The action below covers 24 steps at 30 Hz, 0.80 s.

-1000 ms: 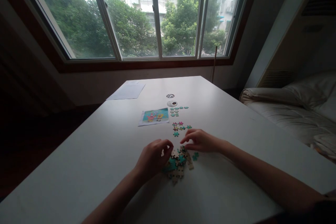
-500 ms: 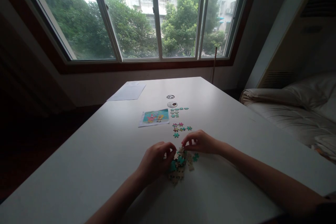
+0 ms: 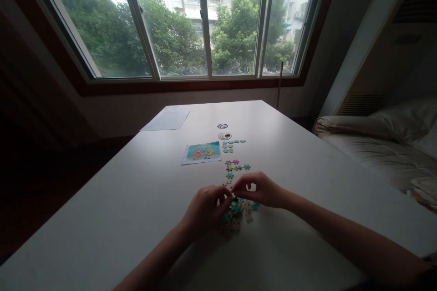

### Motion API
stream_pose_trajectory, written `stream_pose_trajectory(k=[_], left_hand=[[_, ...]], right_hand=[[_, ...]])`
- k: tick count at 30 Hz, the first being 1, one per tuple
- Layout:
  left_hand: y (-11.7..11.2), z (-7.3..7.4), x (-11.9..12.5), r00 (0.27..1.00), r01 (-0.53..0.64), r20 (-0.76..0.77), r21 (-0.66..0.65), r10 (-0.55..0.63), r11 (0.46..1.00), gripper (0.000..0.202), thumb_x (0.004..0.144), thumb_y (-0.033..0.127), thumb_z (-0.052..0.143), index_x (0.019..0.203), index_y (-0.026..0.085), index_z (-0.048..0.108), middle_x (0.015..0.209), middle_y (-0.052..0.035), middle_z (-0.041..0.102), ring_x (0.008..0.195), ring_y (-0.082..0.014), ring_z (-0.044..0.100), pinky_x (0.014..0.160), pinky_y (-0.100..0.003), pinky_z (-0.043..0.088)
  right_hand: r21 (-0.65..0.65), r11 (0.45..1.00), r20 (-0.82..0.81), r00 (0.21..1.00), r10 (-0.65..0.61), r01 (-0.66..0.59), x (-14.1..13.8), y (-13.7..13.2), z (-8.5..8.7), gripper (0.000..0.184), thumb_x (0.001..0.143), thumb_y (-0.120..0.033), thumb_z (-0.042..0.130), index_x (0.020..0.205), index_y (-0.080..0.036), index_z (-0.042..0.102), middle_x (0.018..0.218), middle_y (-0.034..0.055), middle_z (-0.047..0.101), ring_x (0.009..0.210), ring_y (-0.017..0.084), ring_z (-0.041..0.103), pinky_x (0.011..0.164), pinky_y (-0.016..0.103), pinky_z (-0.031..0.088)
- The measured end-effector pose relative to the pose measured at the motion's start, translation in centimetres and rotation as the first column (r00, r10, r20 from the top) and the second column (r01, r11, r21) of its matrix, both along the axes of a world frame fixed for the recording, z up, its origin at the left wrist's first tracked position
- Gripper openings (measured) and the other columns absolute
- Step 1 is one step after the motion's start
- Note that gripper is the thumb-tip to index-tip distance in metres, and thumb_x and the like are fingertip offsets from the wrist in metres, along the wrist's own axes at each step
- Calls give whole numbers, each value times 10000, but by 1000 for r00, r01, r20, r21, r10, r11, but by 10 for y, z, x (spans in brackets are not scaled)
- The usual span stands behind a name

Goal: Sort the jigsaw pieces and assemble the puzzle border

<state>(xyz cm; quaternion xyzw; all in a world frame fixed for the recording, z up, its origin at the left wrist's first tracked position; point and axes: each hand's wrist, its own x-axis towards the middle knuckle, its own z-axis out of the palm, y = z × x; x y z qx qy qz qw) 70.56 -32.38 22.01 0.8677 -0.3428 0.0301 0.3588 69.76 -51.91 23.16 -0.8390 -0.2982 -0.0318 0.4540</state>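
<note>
Here, the left hand point(image 3: 205, 207) and the right hand point(image 3: 261, 189) are shown meeting fingertip to fingertip directly over the heap of puzzle pieces point(image 3: 236, 217). Both hands are curled, with thumb and forefinger drawn together in a pinch. A small dark piece appears to be caught where the fingertips meet, but which hand grips it cannot be told.

The heap itself is seen as a loose jumble of teal and pale pieces, partly covered by the left hand. Just beyond the heap, a short scatter of sorted pieces point(image 3: 235, 166) in pink and teal is laid out singly. Farther beyond the heap lies a second small cluster point(image 3: 231, 145) of teal pieces. Beyond the heap and to its left, a printed reference picture point(image 3: 201, 152) lies flat on the tabletop point(image 3: 119, 200). A round disc point(image 3: 224, 136) is seen beyond the second cluster, and a blank sheet point(image 3: 166, 119) well beyond the heap toward the window point(image 3: 177, 22).

No joined section of any extent can be made out. The work is therefore judged to be at an early stage: a few pieces are set apart, the bulk is left in the heap, and assembly is hardly begun.
</note>
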Motion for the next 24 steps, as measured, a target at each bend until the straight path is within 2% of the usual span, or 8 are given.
stream_pose_trajectory(k=[5,9,14,19,24], left_hand=[[-2,4,-1,991,29,-127,-82,-39,996,174,762,222,496,717,140,642,537,20,547,491,-84,437,494,-179,349],[-3,4,-2,987,21,-159,-109,-38,994,167,744,219,509,693,130,641,527,22,533,492,-84,426,493,-181,343],[-3,-1,3,966,-51,-258,-200,-2,978,179,751,269,536,708,126,635,553,8,567,501,-93,461,485,-186,354],[-1,-4,9,895,-138,-446,-341,-31,930,237,740,345,575,719,114,623,545,3,558,501,-106,504,474,-193,383],[-2,-6,9,886,-146,-461,-369,-44,918,239,732,344,596,709,107,621,542,6,546,501,-101,490,476,-191,373]], right_hand=[[22,1000,20,1000,-19,19,-2,2,2,141,776,-284,591,832,-176,662,721,19,649,633,108,548,577,214,433],[20,1000,43,999,-22,21,-3,3,-1,138,780,-281,591,842,-180,661,723,17,643,642,108,557,579,211,432],[36,991,123,983,-133,129,-2,2,-6,234,768,-301,613,973,-189,607,767,15,621,650,105,548,595,216,436],[-54,976,275,943,-187,210,-3,-1,-11,288,733,-374,644,962,-207,592,797,18,614,655,119,536,651,260,431],[-107,965,371,910,-187,241,-4,0,-12,226,772,-364,610,932,-207,589,785,13,624,634,116,538,671,273,407]])
